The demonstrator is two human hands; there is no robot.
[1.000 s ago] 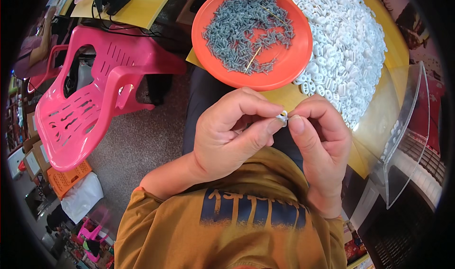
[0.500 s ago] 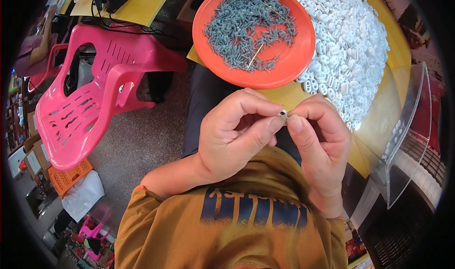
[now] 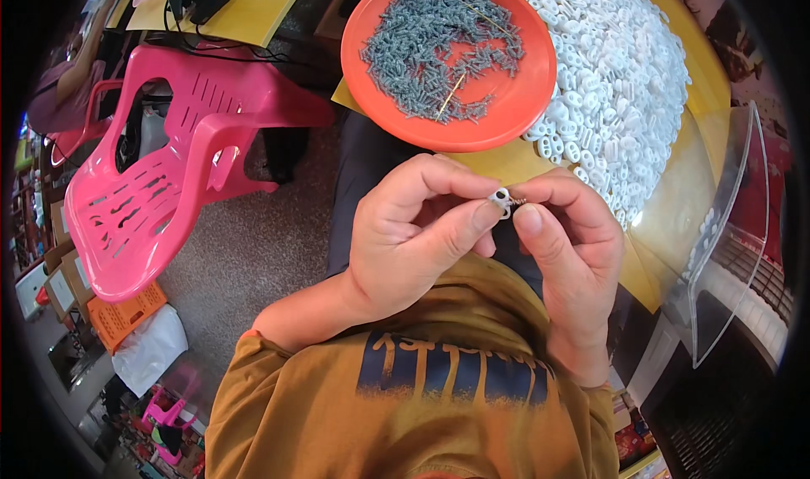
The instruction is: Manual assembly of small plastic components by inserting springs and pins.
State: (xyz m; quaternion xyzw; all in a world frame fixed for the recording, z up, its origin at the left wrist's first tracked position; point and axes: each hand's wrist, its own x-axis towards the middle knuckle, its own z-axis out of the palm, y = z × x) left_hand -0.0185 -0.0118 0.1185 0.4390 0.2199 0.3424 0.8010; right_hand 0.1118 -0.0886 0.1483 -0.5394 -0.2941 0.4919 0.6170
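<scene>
— Off the near edge of the yellow desk (image 3: 504, 164), what's changing?
— Dark coil (image 3: 518, 201) now showing beside the white piece (image 3: 502, 203). Left hand (image 3: 418, 234) pinching the piece, right hand (image 3: 578, 251) pinching the coil's far end. Join coming into view; fastened or not, can't tell.
— Containers?
— Red plate (image 3: 510, 104), overlapping that edge, is holding grey bits (image 3: 413, 49) and two thin sticks (image 3: 451, 97). White pieces (image 3: 616, 83) are lying loose toward the desk's right edge.

l hand (image 3: 413, 234) pinches nr pinching r hand (image 3: 578, 251).
</scene>
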